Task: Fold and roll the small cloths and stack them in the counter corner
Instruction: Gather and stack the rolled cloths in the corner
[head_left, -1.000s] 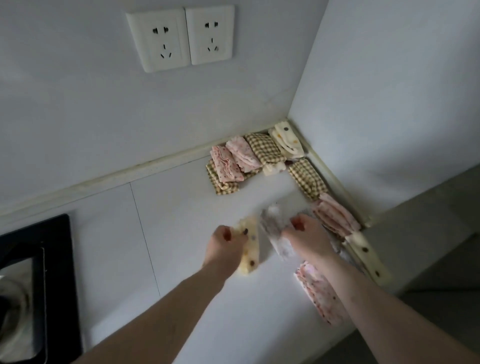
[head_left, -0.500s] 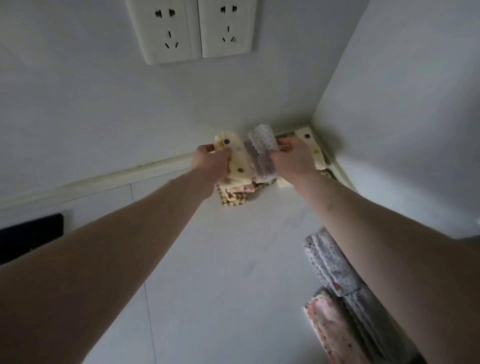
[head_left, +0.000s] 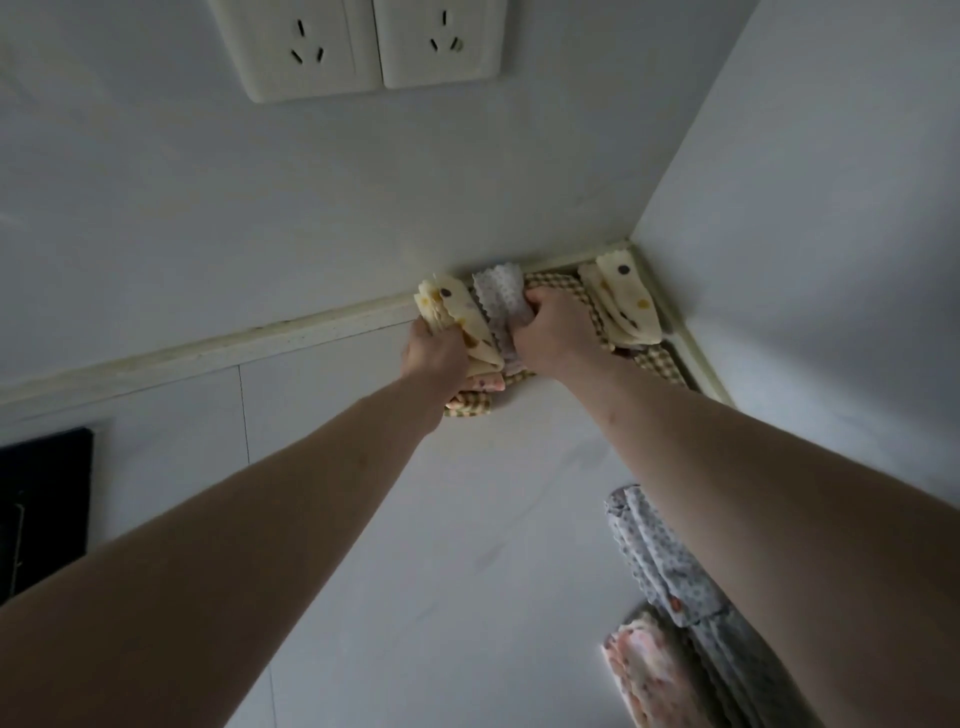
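Both arms outstretched — left hand (head_left: 435, 354) and right hand (head_left: 551, 332) clenched, knuckles up.

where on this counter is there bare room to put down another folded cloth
Bare counter lies between the two forearms, from the checked cloth down to the near edge, and left toward the black hob. Crowded: the corner, where the left hand grips a yellow dotted cloth and the right hand a grey cloth, and the right edge with the grey dotted cloths.

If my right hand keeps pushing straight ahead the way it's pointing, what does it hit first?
Most likely the back wall: the right hand grips the grey dotted cloth, whose far end already looks close to the wall strip. Depth is hard to judge.
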